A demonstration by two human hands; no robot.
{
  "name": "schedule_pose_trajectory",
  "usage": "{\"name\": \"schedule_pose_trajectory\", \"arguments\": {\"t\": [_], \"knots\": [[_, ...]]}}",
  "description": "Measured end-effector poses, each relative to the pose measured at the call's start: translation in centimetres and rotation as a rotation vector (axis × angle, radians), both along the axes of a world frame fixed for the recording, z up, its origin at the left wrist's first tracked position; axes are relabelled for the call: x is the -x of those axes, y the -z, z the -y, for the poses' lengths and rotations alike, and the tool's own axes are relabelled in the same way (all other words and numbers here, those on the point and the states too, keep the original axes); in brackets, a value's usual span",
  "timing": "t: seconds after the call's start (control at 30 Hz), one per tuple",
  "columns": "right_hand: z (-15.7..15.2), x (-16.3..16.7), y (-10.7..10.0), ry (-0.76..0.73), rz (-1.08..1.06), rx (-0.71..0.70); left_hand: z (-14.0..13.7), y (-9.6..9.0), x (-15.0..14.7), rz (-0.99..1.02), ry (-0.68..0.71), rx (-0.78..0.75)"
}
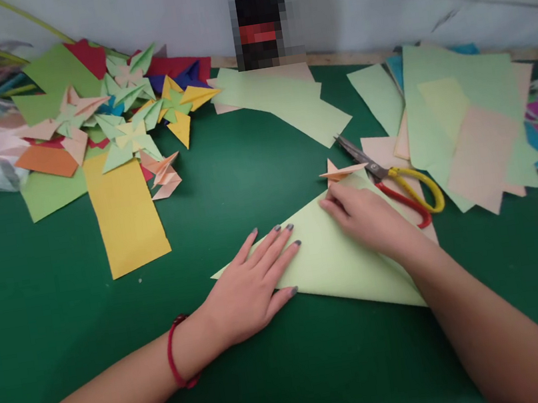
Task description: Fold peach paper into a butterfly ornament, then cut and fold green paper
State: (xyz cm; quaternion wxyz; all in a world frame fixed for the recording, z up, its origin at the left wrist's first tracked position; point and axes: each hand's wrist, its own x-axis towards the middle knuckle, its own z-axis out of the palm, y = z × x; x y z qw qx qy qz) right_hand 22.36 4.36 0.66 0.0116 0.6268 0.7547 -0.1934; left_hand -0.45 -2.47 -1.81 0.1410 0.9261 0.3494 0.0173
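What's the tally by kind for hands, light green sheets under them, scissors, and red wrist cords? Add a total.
Hands: 2, the left hand and the right hand
Light green sheet under the hands: 1
Scissors: 1 pair
Red wrist cord: 1
Total: 5, counting the scissors as one

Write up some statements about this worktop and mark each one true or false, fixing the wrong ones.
1. The left hand rests flat on the pale green paper. True.
2. The person wears a blue bracelet. False: the bracelet is red.
3. The scissors have one red and one yellow handle. True.
4. The scissors are held up in the air. False: they lie down, and the right hand is on the pale green paper.
5. The yellow sheet lies left of the left hand. True.
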Motion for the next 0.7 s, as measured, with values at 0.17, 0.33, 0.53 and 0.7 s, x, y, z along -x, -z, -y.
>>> {"name": "schedule_pose_trajectory", "arguments": {"t": [0.17, 0.33, 0.53, 0.7], "knots": [[0.04, -0.05, 0.02, 0.005, -0.003, 0.001, 0.57, -0.24, 0.72, -0.023, -0.003, 0.02], [-0.03, 0.09, 0.03, 0.005, -0.013, 0.005, 0.54, -0.22, 0.65, -0.018, -0.005, 0.016], [-0.07, -0.02, 0.11, 0.006, -0.021, 0.012, 0.44, -0.27, 0.6, -0.007, -0.032, -0.008], [-0.02, 0.02, 0.06, 0.001, -0.02, 0.006, 0.51, -0.09, 0.5, -0.001, -0.047, -0.041]]}}
